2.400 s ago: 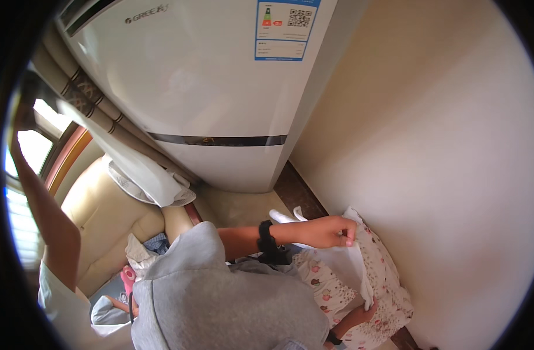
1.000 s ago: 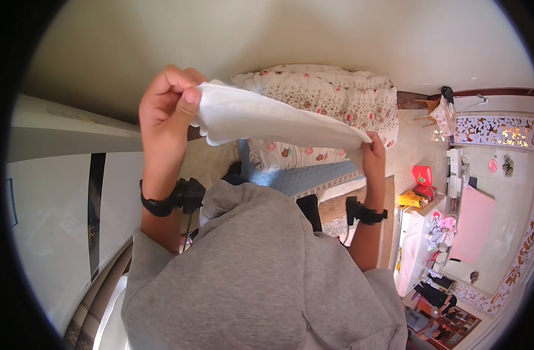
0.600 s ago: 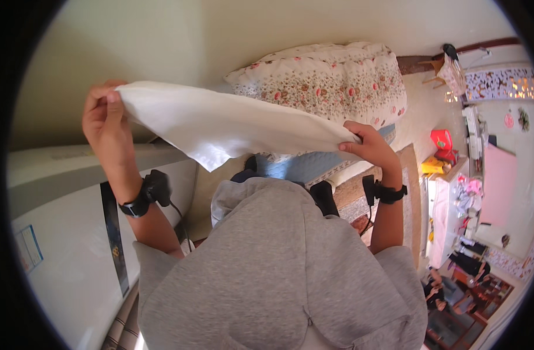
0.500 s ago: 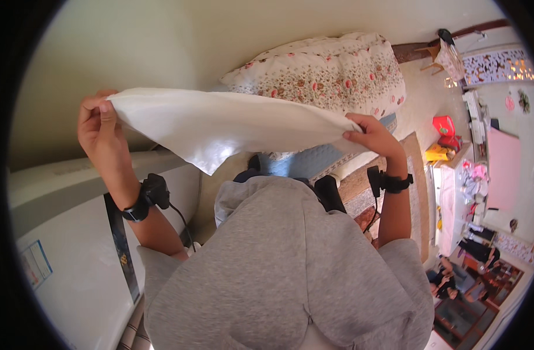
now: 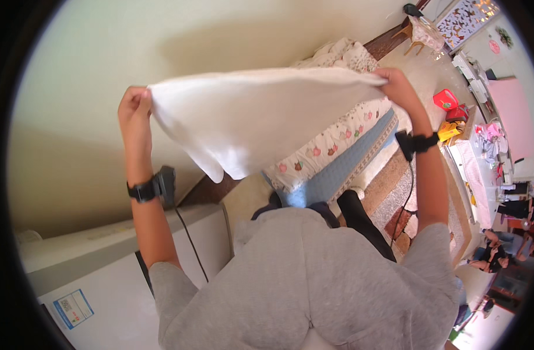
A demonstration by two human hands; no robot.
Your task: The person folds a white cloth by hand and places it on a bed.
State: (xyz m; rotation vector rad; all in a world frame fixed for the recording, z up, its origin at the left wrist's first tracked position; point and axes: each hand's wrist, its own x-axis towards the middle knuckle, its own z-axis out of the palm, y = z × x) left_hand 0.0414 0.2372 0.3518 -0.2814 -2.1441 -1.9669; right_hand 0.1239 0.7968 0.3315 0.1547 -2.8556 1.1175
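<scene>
White cloth (image 5: 249, 119) (soft, taut-edged, drooping)

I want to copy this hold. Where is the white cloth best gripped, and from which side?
Grip the white cloth at its two top corners, coming from the outer ends, as the left hand and right hand pinch it. The top edge is stretched between them and the rest hangs free, so the corners probably keep it spread.
</scene>
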